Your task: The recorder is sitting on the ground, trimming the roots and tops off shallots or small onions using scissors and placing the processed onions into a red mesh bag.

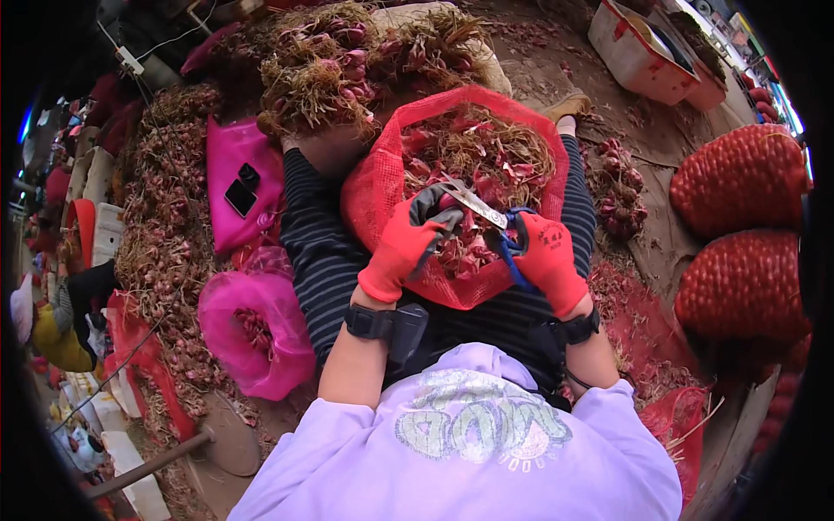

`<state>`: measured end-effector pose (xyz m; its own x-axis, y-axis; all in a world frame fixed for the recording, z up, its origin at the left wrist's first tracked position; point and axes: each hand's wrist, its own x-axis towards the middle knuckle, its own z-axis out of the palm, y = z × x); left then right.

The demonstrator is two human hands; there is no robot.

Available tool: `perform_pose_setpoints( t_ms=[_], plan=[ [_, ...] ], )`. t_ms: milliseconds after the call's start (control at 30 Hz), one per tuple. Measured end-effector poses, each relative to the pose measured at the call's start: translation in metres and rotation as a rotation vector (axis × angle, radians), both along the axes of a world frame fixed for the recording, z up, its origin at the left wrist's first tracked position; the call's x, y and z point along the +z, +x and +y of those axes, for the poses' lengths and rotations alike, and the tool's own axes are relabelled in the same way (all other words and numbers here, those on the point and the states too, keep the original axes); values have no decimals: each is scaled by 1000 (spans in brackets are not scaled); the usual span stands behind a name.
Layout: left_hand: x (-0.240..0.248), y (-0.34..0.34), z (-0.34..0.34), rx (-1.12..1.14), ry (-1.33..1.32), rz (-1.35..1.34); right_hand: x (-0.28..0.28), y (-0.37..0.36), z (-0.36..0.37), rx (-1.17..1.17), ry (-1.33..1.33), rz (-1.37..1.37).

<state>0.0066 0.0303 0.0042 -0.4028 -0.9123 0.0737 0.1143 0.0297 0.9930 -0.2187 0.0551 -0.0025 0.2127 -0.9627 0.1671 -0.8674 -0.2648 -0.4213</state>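
My left hand (402, 247), in a red glove with a grey palm, is closed in a pinch on a small reddish shallot (446, 202), mostly hidden by the fingers. In my right hand (551, 257), also red-gloved, is a pair of scissors (476, 206) with blue handles. Their metal blades point left and reach to the left fingertips. Both hands are over a red mesh bag (375, 184) between my knees. Cut pieces, purple-red skins and dry straw-coloured roots (514, 149) fill the bag.
Bundled shallots (321, 69) lie beyond my left knee, with a long heap (165, 217) farther left. A phone (241, 198) rests on a pink bag (221, 165). A pink mesh bag (217, 317) is beside my left leg. Full red sacks (738, 182) stand right; a white box (638, 61) is far right.
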Motion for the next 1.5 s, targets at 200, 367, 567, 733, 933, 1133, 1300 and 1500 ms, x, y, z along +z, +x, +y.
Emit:
perform_pose_setpoints(
  t_ms=[200, 367, 567, 733, 933, 1133, 1300, 1500],
  plan=[
    [-19, -6, -9, -25, 475, 588, 0, -5, -5, -21, 189, -210],
    [-18, 2, -9, -138, 655, 809, 5, -11, -2, 29, 127, -163],
    [-39, 5, -11, -16, 327, 362, 10, -3, 1, 3, -40, -2],
    [-19, 1, -11, -20, 304, 174, -2, -17, -3, -5, 53, 12],
    [-8, -9, -9, -97, 602, 890, -1, -9, -12, -28, 227, -469],
    [-39, -24, -14, 176, 446, 777, -2, 45, -24, 6, 599, -1331],
    [-18, -7, -17, 134, 177, 307, -21, 51, -32, 103, 560, -1620],
    [-12, -14, -7, 121, 268, 256, -30, 44, -27, -9, 524, -1441]
  ],
)
